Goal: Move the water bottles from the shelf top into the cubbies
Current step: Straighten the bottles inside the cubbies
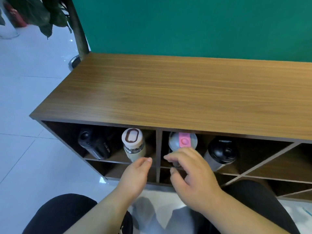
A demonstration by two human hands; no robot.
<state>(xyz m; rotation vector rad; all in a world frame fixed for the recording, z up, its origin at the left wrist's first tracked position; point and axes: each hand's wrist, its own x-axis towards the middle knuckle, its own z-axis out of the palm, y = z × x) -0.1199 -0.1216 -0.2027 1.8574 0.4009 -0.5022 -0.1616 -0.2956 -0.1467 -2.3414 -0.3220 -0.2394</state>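
The wooden shelf top is bare. In the left upper cubby stand a black bottle and a cream-lidded glass bottle. The right upper cubby holds a clear bottle with a pink clasp and a black-lidded steel bottle. My left hand hovers just below the cream-lidded bottle, fingers loosely curled, holding nothing. My right hand is in front of the pink-clasp bottle with fingers spread and curved, hiding its lower body; it grips nothing that I can see.
A green wall backs the shelf. Diagonal-divided cubbies lie to the right, lower cubbies below. A plant and white tiled floor are at the left. My dark-clad knees are at the bottom.
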